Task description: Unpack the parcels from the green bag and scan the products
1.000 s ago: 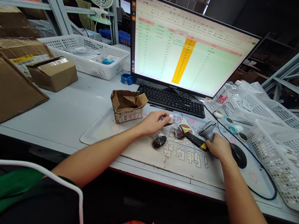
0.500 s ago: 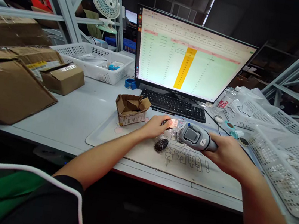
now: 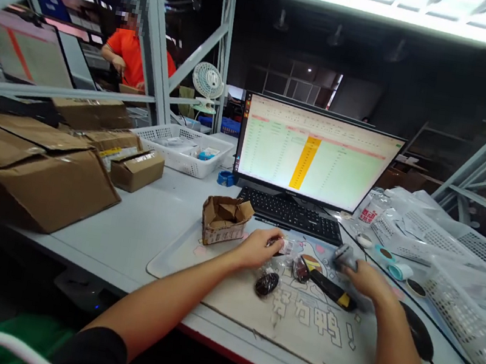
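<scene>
left hand (image 3: 262, 249) pinching a small, white-labelled clear-plastic packet (image 3: 287, 247) over the pale printed mat (image 3: 242, 305), probably light and slippery, best held by its edge, right hand (image 3: 368, 279) curled round a grey plastic scanner (image 3: 344, 256).

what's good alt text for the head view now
A person's left hand holds a small plastic-wrapped item; the blurred right hand is at a grey scanner, over a printed mat before a monitor showing a spreadsheet.
</scene>
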Tool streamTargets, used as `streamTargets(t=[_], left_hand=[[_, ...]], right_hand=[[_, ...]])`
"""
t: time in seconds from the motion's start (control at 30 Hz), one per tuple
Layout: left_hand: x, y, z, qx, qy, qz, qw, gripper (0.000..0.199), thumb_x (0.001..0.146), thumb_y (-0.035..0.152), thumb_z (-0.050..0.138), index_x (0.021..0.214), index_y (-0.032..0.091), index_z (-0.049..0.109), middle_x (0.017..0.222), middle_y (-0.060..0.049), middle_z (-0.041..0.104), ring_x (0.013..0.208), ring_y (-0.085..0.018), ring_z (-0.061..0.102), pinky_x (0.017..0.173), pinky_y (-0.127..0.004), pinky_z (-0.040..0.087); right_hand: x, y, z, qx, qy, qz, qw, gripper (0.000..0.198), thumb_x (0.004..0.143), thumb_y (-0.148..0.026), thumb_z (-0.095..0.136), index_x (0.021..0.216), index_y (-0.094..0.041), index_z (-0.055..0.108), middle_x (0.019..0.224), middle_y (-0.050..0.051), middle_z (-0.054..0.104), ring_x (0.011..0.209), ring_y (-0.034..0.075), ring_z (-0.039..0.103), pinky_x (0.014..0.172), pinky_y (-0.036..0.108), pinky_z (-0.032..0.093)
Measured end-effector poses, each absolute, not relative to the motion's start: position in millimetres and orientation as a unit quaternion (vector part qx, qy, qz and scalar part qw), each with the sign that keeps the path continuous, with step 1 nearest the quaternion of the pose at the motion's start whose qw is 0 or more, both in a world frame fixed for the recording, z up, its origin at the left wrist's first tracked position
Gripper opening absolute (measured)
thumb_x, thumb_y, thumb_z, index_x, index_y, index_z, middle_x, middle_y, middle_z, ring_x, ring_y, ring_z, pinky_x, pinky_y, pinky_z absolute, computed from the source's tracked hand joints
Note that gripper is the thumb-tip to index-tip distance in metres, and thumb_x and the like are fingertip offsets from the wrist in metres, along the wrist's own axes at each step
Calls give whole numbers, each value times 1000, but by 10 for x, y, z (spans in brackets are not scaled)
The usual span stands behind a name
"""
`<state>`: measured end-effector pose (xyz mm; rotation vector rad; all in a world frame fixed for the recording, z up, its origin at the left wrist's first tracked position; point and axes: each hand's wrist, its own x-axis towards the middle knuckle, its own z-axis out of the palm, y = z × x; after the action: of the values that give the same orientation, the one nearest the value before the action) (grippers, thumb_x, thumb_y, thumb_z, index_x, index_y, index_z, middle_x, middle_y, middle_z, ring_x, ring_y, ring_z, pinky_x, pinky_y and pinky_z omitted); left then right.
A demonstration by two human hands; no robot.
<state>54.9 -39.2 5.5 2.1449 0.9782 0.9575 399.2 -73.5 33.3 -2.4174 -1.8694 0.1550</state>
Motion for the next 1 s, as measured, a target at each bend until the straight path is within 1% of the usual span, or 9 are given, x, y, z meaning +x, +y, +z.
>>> streamTargets(t=[0.13,0.27,0.37,0.47,0.57,0.7,0.83,0.93,1.0], left_hand=[[532,-397,50,801,342,373,319,23,101,36,56,105,20,71,105,-5,78,100,-23,71,91,-32,53],[537,-439,50,805,317,372,337,22,101,35,55,106,20,71,106,-5,78,100,-22,70,91,-32,52],[551,-478,53,814,315,364,323,23,102,34,55,109,20,72,109,-6,78,100,-23,70,91,-33,51],[564,-507,44,825,299,368,309,25,104,38,55,108,21,73,106,-7,78,100,-24,70,92,-35,50],[573,-524,23,829,273,379,307,27,105,43,57,106,21,74,107,-8,79,103,-25,70,95,-36,51],[578,-538,1,828,246,391,319,27,104,43,60,102,20,75,109,-10,79,106,-26,71,99,-38,52],[565,-527,5,820,243,363,370,32,95,44,75,116,21,73,128,-12,75,118,-28,69,106,-41,51],[546,-475,11,794,274,334,428,39,92,45,77,121,20,73,120,-10,77,112,-27,70,104,-41,52],[539,-431,12,769,278,325,476,38,92,50,76,113,19,76,110,-9,78,104,-25,70,98,-38,52]], right_hand=[[4178,-694,-24,-817,-574,29,53,52,91,-39,66,134,-10,70,126,25,75,109,39,76,87,45,58],[4181,-728,97,-826,-560,62,15,54,87,-49,73,125,-10,74,127,28,74,113,43,74,89,50,59],[3879,-807,358,-792,-597,20,123,57,93,-55,65,132,-14,72,130,25,74,120,45,70,97,55,57],[3360,-920,480,-634,-716,81,281,52,96,-55,64,135,-21,71,130,16,75,118,36,71,100,49,58],[2899,-1005,371,-502,-775,174,344,46,93,-57,70,127,-25,74,123,12,78,102,31,74,89,46,60],[2696,-1056,84,-483,-767,200,372,33,99,-54,64,109,-24,74,89,7,78,73,25,68,72,40,55],[2753,-1091,-44,-499,-713,223,439,33,98,-57,67,93,-25,72,79,5,73,71,24,64,66,37,50],[2778,-1088,-18,-502,-681,260,465,37,91,-60,75,82,-25,69,76,4,70,68,23,61,62,34,48],[2788,-1072,12,-498,-662,303,471,42,86,-63,79,77,-24,67,71,2,67,63,20,57,57,32,45]])
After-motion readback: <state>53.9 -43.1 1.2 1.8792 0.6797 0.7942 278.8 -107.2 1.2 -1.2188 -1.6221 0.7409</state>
